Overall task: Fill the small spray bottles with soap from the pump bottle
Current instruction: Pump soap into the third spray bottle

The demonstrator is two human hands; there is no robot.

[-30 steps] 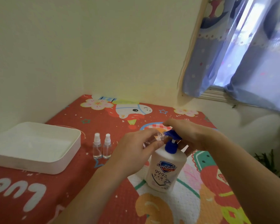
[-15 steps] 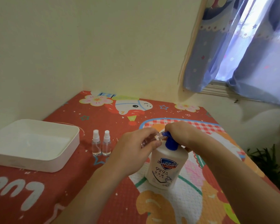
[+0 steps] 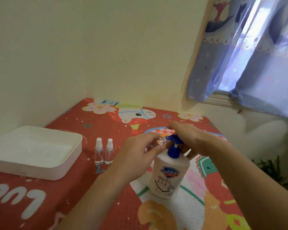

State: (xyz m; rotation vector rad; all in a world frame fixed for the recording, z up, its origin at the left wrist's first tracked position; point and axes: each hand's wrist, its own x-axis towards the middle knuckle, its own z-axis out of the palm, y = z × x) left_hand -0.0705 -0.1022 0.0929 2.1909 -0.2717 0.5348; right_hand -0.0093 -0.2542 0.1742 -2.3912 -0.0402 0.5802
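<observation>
A white pump bottle (image 3: 169, 176) with a blue pump head (image 3: 174, 141) stands on the red patterned mat. My left hand (image 3: 136, 156) grips a small clear spray bottle (image 3: 156, 143) without its cap, tilted with its mouth at the blue nozzle. My right hand (image 3: 191, 139) rests on top of the pump head, fingers curved over it. Two capped small spray bottles (image 3: 104, 152) stand upright side by side to the left.
A white shallow tray (image 3: 35, 151) sits at the left on the mat (image 3: 65, 193). Cream walls meet in the corner behind. A blue curtain (image 3: 249, 52) hangs at the upper right, and a plant (image 3: 276, 173) shows past the table's right edge.
The pump head has come back up after being pressed lower half a second ago. The view has shifted slightly; both hands stay at the nozzle.
</observation>
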